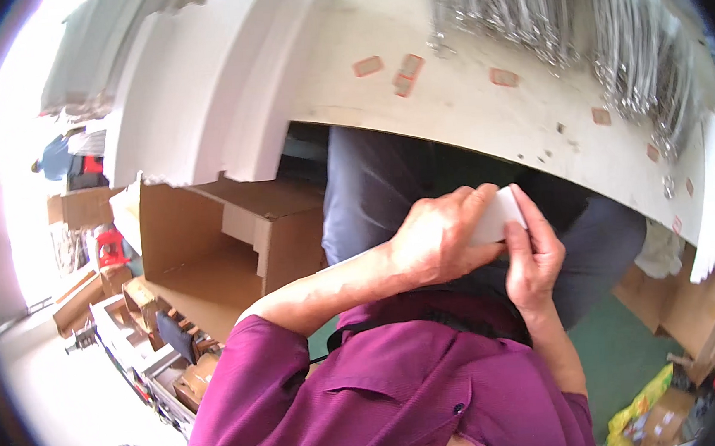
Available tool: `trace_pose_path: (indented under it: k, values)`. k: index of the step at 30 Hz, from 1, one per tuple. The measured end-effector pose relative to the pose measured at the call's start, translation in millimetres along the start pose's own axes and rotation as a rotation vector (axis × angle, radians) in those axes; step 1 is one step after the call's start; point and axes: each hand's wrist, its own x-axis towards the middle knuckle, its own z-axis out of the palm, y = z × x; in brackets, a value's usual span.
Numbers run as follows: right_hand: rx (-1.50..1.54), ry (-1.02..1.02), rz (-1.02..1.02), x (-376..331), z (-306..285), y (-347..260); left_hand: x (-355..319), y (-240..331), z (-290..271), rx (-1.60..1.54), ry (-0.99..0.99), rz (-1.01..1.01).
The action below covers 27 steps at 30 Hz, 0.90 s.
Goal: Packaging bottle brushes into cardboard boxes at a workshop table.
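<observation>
Above my lap, my left hand [440,235] is closed around a flat white piece [499,215] that looks like a narrow carton or folded card. Fingers of my right hand [534,254] pinch the same piece at its right end. A thin pale edge shows beyond my left forearm; whether it belongs to this piece I cannot tell. Much of the piece is hidden by my left hand. Both hands are just in front of the near edge of the white table [450,125].
Bundles of thin silvery strands [517,13] lie across the table's far side, with small red-edged labels [367,66] nearer. White stacked sheets or cartons [199,85] stand at left. Below them is an open cardboard box [204,275]. More white cartons [714,198] stand at right.
</observation>
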Motion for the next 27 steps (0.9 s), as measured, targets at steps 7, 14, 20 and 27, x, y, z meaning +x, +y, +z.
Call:
trace_pose_path:
  k: [7,14,20,27]
  values:
    - [0.233,0.032,0.111,25.6,-21.9,-15.5,-22.9,-8.1,-54.0,-0.277,-0.199,-0.184]
    - [0.051,-0.039,-0.037,49.3,-17.9,-4.9,-43.9,4.1,-108.7,-0.034,0.094,-0.163]
    - [-0.051,0.001,-0.041,73.1,-32.9,17.6,-49.1,5.0,-213.1,0.654,0.476,-0.102]
    - [0.016,0.006,0.021,78.7,-32.1,18.1,-37.1,-92.4,-346.3,0.981,0.632,-0.333]
